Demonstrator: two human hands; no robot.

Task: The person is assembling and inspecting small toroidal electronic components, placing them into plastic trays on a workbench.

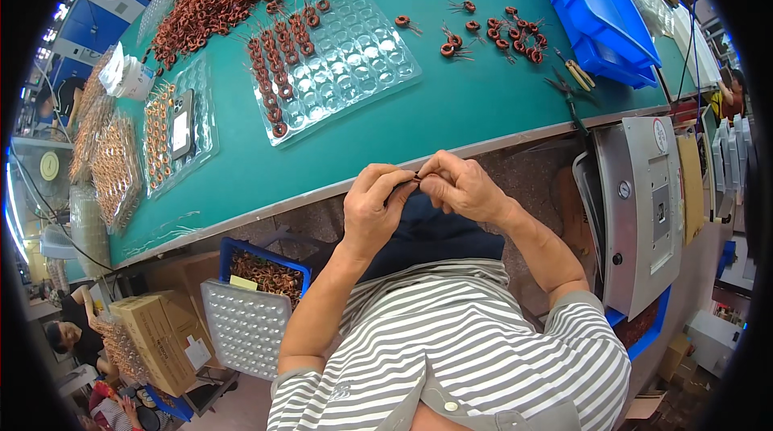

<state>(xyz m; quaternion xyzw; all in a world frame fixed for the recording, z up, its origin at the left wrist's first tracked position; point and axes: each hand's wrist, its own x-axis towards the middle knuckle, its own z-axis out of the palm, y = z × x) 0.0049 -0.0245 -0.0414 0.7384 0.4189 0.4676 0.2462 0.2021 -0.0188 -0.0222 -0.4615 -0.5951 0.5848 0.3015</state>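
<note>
My left hand (375,204) and my right hand (463,188) meet just off the front edge of the table (346,169), thumbs and forefingers pinched together. Between the fingertips shows a bit of a small dark red ring coil (416,179), mostly covered by the fingers. Beyond my hands lies a clear plastic tray (354,69) of round pockets. Its left part is filled with rows of red ring coils (278,69) with thin wire leads. Loose coils (515,32) are scattered to the right of the tray.
A large heap of red coils (217,4) lies at the far left. Nearer are a phone (183,123) on another tray and a white cup (129,77). Pliers (570,97) and blue bins (596,8) stand at the right. A grey metal machine (644,214) flanks my right arm.
</note>
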